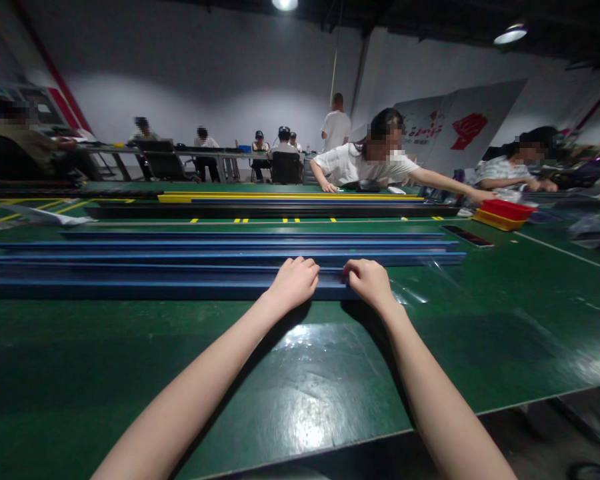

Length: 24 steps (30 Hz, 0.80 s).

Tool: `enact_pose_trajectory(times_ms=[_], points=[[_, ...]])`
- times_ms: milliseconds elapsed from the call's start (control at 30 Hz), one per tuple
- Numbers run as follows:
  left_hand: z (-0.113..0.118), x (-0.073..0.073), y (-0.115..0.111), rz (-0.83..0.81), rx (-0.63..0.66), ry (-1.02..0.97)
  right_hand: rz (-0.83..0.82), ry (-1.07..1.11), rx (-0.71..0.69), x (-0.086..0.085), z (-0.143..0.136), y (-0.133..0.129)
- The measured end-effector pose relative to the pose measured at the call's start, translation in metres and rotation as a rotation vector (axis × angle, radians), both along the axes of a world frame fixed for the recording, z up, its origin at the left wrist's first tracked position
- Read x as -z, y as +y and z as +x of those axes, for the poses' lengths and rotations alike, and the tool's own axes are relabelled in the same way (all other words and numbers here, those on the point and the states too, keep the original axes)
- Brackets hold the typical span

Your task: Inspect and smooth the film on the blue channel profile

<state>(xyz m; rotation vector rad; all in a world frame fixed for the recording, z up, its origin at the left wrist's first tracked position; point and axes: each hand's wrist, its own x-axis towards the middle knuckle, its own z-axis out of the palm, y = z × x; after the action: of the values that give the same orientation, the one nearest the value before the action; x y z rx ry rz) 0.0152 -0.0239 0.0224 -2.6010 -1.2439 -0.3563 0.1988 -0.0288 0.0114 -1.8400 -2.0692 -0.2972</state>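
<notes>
A long blue channel-shaped bar (130,285) lies across the green table, nearest to me. My left hand (296,280) rests over it near its right end, with fingers curled down around the bar. At the bar's right end is my right hand (369,279), its fingers bent and pressed together at the tip of the bar. Whether a small part sits under those fingers is hidden. More blue bars (230,247) lie parallel just behind, and clear plastic film (410,292) is by my right hand.
Behind the blue bars lie a black bar (280,211) and yellow bars (290,197). A phone (467,235) and a red bin (507,211) are at the right. Across the table (505,300), a person in white reaches to the bin.
</notes>
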Motion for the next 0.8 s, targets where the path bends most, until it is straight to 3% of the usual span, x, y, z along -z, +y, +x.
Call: enact_pose_trajectory(times_ms=[133, 233, 533, 800], points=[[0.0, 0.004, 0.001, -0.029, 0.082, -0.004, -0.02, 0.026, -0.078, 0.001, -0.002, 0.0], [-0.001, 0.007, 0.002, -0.034, 0.091, 0.002, -0.03, 0.047, -0.042, 0.0, 0.0, 0.0], [-0.003, 0.0, 0.001, -0.037, 0.0, 0.023, 0.028, 0.047, 0.188, -0.002, 0.01, 0.0], [-0.007, -0.005, 0.003, -0.071, -0.093, 0.019, -0.014, 0.019, 0.219, -0.003, 0.008, -0.001]])
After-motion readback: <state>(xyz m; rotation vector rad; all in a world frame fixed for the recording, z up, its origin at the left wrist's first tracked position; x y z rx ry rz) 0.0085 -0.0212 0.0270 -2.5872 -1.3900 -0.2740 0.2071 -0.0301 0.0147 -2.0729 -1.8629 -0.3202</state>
